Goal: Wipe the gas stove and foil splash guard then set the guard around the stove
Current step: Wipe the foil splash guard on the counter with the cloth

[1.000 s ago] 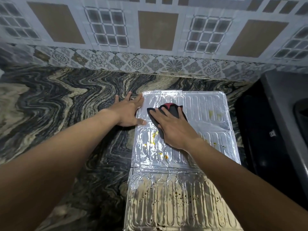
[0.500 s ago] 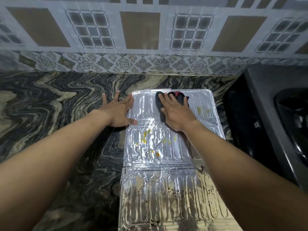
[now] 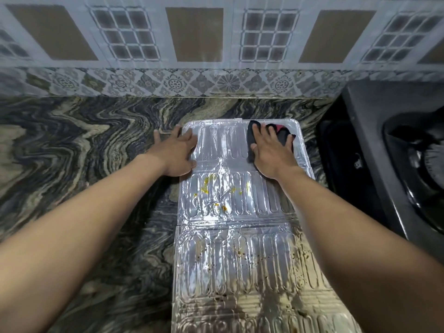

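Foil this thin crumples easily, so the foil splash guard [image 3: 240, 260], lying flat on the marble countertop [image 3: 84, 152] just left of the gas stove [image 3: 408, 164], likely wants broad, light strokes along its ribs; the right hand [image 3: 271, 152], fingers spread flat, presses a dark cloth [image 3: 283, 135] onto the far right corner; the left hand [image 3: 176, 152], also spread flat, pins the far left edge; yellow spots [image 3: 209, 186] mid-panel and brown specks nearer look unwiped; the stove's side crowds the right.

Marble countertop [image 3: 72, 152] — tiled wall [image 3: 194, 34]
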Motion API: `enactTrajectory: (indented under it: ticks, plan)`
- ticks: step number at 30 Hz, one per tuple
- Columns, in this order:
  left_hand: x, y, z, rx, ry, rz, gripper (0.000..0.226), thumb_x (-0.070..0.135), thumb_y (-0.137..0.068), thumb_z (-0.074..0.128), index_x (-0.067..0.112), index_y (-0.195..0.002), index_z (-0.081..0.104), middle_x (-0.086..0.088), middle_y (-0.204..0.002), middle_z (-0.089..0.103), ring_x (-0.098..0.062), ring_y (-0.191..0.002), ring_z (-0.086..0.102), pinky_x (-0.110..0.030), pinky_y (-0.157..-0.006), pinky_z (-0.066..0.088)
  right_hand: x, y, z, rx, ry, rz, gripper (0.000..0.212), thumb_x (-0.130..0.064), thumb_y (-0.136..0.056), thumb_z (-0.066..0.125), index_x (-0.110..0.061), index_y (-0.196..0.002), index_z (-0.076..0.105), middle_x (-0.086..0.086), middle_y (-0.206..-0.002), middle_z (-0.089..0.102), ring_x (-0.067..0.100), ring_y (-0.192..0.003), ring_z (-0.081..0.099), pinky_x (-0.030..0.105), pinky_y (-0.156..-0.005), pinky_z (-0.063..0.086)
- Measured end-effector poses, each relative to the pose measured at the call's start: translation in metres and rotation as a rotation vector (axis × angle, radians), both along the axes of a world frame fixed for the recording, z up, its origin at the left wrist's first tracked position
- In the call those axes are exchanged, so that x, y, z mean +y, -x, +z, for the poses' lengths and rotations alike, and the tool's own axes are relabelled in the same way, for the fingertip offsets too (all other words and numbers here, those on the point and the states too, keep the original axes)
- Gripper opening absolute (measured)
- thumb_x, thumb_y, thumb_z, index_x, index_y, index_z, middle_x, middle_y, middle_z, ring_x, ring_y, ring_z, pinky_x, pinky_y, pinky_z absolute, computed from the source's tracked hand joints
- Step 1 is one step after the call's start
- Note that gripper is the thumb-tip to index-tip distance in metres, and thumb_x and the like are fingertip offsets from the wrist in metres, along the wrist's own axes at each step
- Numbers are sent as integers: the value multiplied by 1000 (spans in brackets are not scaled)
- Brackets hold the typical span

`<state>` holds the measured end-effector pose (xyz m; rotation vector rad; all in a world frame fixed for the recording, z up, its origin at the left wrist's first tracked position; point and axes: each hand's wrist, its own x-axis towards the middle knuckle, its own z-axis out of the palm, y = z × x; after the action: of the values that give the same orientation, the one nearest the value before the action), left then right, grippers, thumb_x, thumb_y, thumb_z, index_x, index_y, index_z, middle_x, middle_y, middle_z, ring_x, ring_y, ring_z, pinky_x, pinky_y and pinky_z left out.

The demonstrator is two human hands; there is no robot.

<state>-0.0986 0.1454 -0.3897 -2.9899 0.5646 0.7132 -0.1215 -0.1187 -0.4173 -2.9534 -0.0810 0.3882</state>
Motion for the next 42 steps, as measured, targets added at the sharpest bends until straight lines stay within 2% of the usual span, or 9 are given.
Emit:
enactTrajectory:
  ticks: [2, 5, 12, 19, 27, 32, 38, 42]
  plan:
    - [2, 10, -3, 25, 17, 20, 79, 54, -96, 44, 28, -158, 1, 8, -165, -10, -23, -150, -19, -68, -110, -12, 0, 0, 0, 5, -5, 0, 61, -31, -106, 24, -19, -157, -6, 1, -166, -3, 21, -152, -5, 65, -114, -2]
    - [10, 16, -6, 60, 7, 40, 86, 58, -93, 47, 34, -157, -6, 13, -163, -16, -24, -149, -22, -67, -110, -14, -1, -2, 0, 14, -6, -3, 60, -32, -106, 23, -21, -157, -6, 1, -166, -5, 21, -152, -7, 65, -115, -4]
    - [14, 11, -11, 39, -19, -4, 92, 64, -89, 49, 35, -157, -7, 14, -163, -16, -22, -151, -16, -66, -111, -12, -7, -1, 2, 34, -74, -33, 60, -40, -105, 19, -25, -157, -5, -2, -166, -5, 16, -151, -9, 58, -116, -10]
    - [5, 7, -6, -14, -125, -146, 94, 58, -92, 47, 14, -157, -4, -8, -165, -12, -20, -152, -11, -45, -120, -6, -32, 5, 4, 77, -77, -134, 60, -41, -106, 20, -24, -158, -3, 3, -165, -8, 21, -151, -10, 57, -117, -9]
    - [6, 5, -9, 6, -113, -140, 95, 57, -92, 50, 15, -157, -6, -8, -165, -14, -22, -152, -9, -45, -121, -1, -22, 47, 5, 70, -61, -184, 58, -35, -106, 21, -22, -157, -3, 3, -166, -5, 23, -152, -8, 59, -118, -5]
    - [6, 8, -2, 9, -111, -140, 96, 57, -92, 50, 16, -158, -6, -6, -165, -13, -21, -152, -8, -44, -120, -2, -14, 72, 3, 54, -23, -114, 58, -36, -106, 20, -22, -157, -3, 3, -166, -2, 23, -152, -4, 58, -118, 0]
    - [3, 9, 1, 10, -107, -135, 95, 56, -92, 51, 16, -158, -5, -6, -166, -12, -21, -152, -7, -46, -121, 0, -1, 92, 4, 28, 16, 118, 60, -35, -106, 21, -24, -157, -9, 1, -166, -2, 23, -152, -4, 57, -119, 3]
    - [3, 9, 2, 2, -116, -139, 95, 56, -91, 52, 16, -158, -2, -6, -166, -11, -20, -153, -5, -48, -121, 2, 10, 115, 1, 16, -1, 98, 60, -37, -106, 18, -24, -156, -14, -1, -166, -4, 20, -152, -8, 56, -120, 0]
